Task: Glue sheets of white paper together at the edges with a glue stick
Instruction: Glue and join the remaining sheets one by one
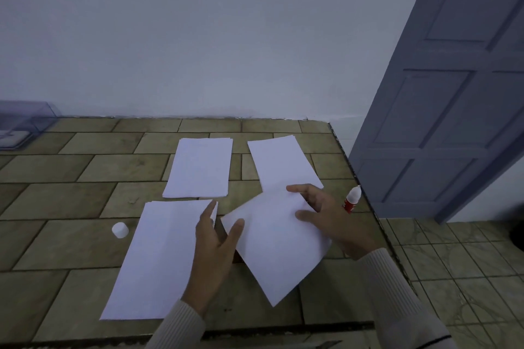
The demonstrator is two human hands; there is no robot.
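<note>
While my right hand is pinching the tilted paper sheet, my open left hand is touching its left corner with a thumb.

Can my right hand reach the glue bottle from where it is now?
Probably yes: the glue bottle stands just right of the right hand, nothing between them, though that hand holds the tilted sheet.
</note>
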